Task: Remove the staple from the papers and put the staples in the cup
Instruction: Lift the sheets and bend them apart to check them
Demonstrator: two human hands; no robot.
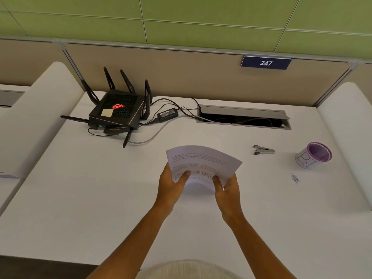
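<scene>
White desk [100, 198], green wall panels [201, 17]

Matt white desk [100, 198]; printed papers [203, 162]; shiny, seemingly metal staple remover [264, 150].

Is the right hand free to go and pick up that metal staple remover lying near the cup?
Probably not yet. The right hand and left hand both grip the papers. The staple remover lies unobstructed on the desk, left of the cup, so letting go should suffice.
</scene>
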